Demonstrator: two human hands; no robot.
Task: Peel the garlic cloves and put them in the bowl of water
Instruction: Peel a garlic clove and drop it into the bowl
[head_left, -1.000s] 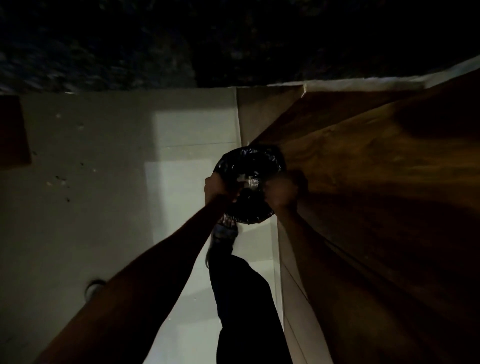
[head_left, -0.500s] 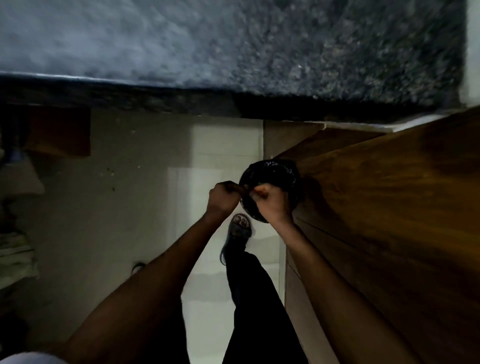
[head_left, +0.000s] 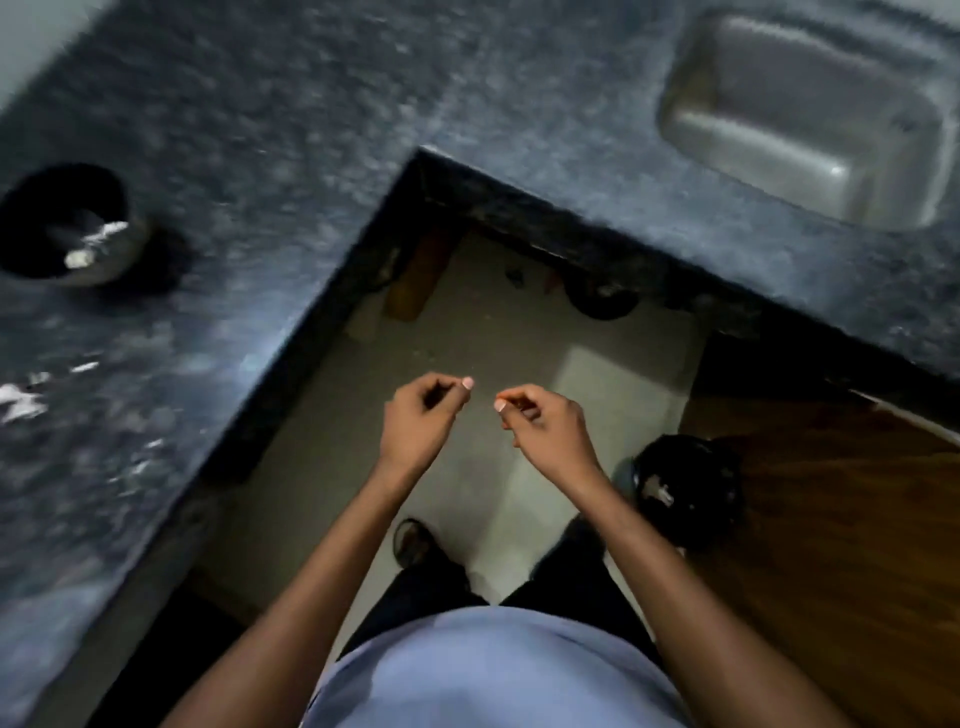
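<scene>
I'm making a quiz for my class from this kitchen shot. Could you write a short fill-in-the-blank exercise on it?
1. The steel bowl stands on the ____ countertop.
2. The sink lies to the person's ____.
3. The bin lined with a black bag stands on the ____.
4. The left hand and right hand are held ____ each other.

Missing words: granite; right; floor; apart from

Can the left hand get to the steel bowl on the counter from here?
Probably yes: the left hand hangs over bare floor, and nothing visible stands on the counter between it and the steel bowl.
</scene>
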